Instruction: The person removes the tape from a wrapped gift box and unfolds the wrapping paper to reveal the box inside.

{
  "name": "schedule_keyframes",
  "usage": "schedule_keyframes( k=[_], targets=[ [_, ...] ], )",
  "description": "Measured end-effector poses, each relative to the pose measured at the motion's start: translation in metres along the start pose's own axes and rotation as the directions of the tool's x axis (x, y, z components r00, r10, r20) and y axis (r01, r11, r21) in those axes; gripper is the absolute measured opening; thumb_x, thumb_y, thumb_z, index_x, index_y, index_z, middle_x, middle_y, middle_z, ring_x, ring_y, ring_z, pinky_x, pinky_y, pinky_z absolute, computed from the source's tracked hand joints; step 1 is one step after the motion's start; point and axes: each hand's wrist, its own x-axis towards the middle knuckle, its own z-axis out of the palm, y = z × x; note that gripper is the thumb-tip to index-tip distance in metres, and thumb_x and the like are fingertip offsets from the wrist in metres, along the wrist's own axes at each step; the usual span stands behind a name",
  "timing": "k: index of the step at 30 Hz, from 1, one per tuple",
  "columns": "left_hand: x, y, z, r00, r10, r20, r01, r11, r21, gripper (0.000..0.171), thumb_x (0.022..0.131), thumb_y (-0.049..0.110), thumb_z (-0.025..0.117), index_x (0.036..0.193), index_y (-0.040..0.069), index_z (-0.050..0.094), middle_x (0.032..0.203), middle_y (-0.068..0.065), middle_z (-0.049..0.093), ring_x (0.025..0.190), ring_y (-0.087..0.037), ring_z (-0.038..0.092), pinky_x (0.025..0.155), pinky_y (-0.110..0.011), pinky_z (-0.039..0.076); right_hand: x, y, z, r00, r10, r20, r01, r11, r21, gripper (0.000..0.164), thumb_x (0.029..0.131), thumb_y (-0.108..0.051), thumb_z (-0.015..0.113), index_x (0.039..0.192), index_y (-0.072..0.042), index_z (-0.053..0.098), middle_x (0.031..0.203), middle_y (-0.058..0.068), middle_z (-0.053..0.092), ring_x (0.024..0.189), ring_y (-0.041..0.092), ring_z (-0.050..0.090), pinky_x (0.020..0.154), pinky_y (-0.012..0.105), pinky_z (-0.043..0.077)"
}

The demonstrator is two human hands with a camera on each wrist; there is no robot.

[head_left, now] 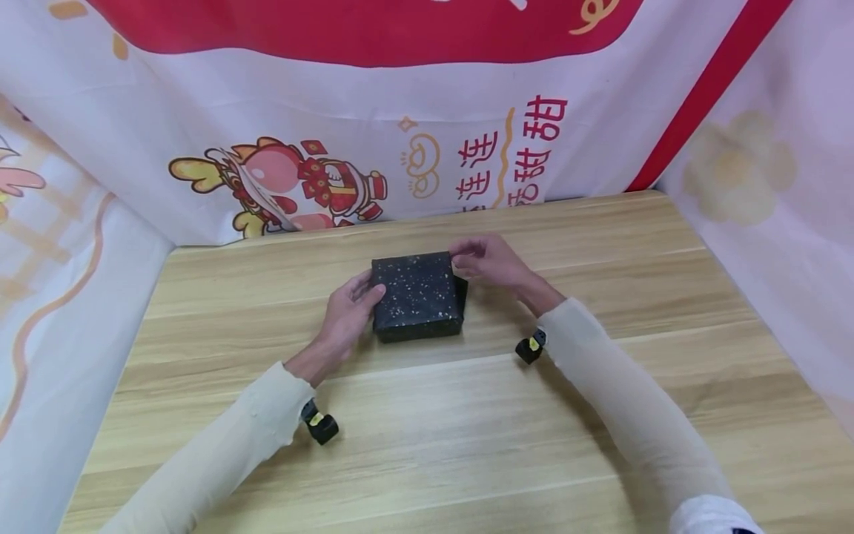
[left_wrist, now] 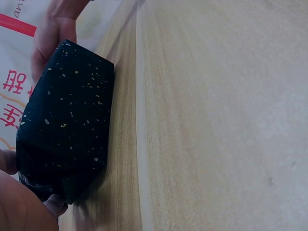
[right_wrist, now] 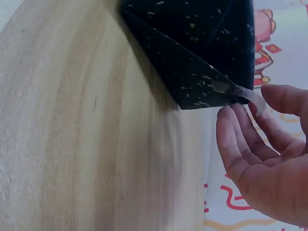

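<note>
A box wrapped in black speckled paper (head_left: 415, 291) lies on the wooden table. My left hand (head_left: 349, 311) grips its left end, thumb over the top edge and fingers along the side. In the left wrist view, that end of the wrapped box (left_wrist: 67, 110) shows folded, creased paper between thumb and fingers. At the other end, my right hand (head_left: 490, 259) is beside the far right corner. A triangular paper flap (right_wrist: 180, 79) sticks out there. A short strip of clear tape (right_wrist: 240, 91) runs from the flap to the right hand's thumb and index fingertip, which hold its loose end.
The pale wooden table (head_left: 427, 430) reaches back to a printed white and red cloth (head_left: 427, 111) hanging close behind the box. More cloth hangs at both sides. A small black camera (head_left: 322, 428) sits on the left wrist, another camera (head_left: 530, 347) on the right.
</note>
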Motion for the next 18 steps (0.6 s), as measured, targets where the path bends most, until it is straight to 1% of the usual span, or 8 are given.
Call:
schedule_keyframes(
  k=[4, 6, 8, 12, 14, 18],
  targets=[
    [0.0, 0.001, 0.0, 1.0, -0.008, -0.002, 0.008, 1.0, -0.007, 0.06, 0.09, 0.027, 0.058, 0.143, 0.021, 0.031, 0.147, -0.004, 0.037, 0.129, -0.016, 0.045, 0.103, -0.027, 0.044, -0.003, -0.001, 0.007, 0.999, 0.007, -0.036, -0.009, 0.998, -0.068, 0.029, 0.085, -0.014, 0.064, 0.113, -0.011, 0.058, 0.109, 0.007, 0.063, 0.097, 0.022, 0.062, 0.088, 0.038, 0.054],
    [-0.001, 0.001, -0.001, 1.0, -0.011, 0.003, 0.012, 1.0, -0.012, 0.06, 0.09, 0.027, 0.058, 0.144, 0.02, 0.03, 0.148, -0.004, 0.036, 0.129, -0.017, 0.044, 0.103, -0.028, 0.044, -0.006, -0.002, 0.012, 0.998, 0.014, -0.056, -0.019, 0.996, -0.085, 0.033, 0.085, -0.017, 0.065, 0.117, -0.012, 0.056, 0.113, 0.006, 0.061, 0.101, 0.021, 0.06, 0.09, 0.037, 0.053],
    [-0.002, 0.003, -0.003, 1.0, -0.019, -0.002, 0.019, 1.0, -0.004, 0.06, 0.091, 0.03, 0.057, 0.144, 0.019, 0.03, 0.148, -0.005, 0.035, 0.13, -0.017, 0.043, 0.105, -0.028, 0.042, -0.009, -0.002, 0.017, 0.996, 0.039, -0.079, -0.047, 0.993, -0.104, 0.04, 0.085, -0.023, 0.065, 0.122, -0.012, 0.053, 0.118, 0.006, 0.059, 0.106, 0.021, 0.058, 0.092, 0.036, 0.052],
    [-0.002, 0.007, -0.009, 1.0, -0.012, -0.026, 0.013, 0.999, 0.03, 0.06, 0.093, 0.035, 0.053, 0.144, 0.016, 0.028, 0.149, -0.006, 0.034, 0.134, -0.018, 0.038, 0.109, -0.031, 0.038, -0.014, -0.001, 0.026, 0.985, 0.119, -0.128, -0.131, 0.987, -0.093, 0.053, 0.087, -0.033, 0.063, 0.132, -0.011, 0.045, 0.125, 0.007, 0.056, 0.114, 0.022, 0.054, 0.096, 0.036, 0.049],
    [-0.001, 0.009, -0.012, 0.999, 0.006, -0.031, -0.005, 0.999, 0.05, 0.06, 0.093, 0.035, 0.051, 0.144, 0.015, 0.028, 0.149, -0.006, 0.034, 0.135, -0.018, 0.036, 0.111, -0.032, 0.036, -0.016, 0.0, 0.03, 0.979, 0.149, -0.14, -0.16, 0.984, -0.073, 0.057, 0.087, -0.037, 0.061, 0.134, -0.009, 0.043, 0.128, 0.009, 0.054, 0.117, 0.023, 0.052, 0.099, 0.037, 0.047],
    [0.004, 0.015, -0.015, 0.999, 0.032, -0.014, -0.03, 0.996, 0.086, 0.058, 0.094, 0.034, 0.051, 0.144, 0.018, 0.029, 0.15, -0.002, 0.032, 0.135, -0.018, 0.035, 0.111, -0.034, 0.036, -0.019, 0.002, 0.037, 0.97, 0.19, -0.15, -0.193, 0.981, -0.006, 0.062, 0.087, -0.041, 0.06, 0.137, -0.01, 0.04, 0.131, 0.009, 0.051, 0.119, 0.022, 0.05, 0.103, 0.037, 0.044]
  ],
)
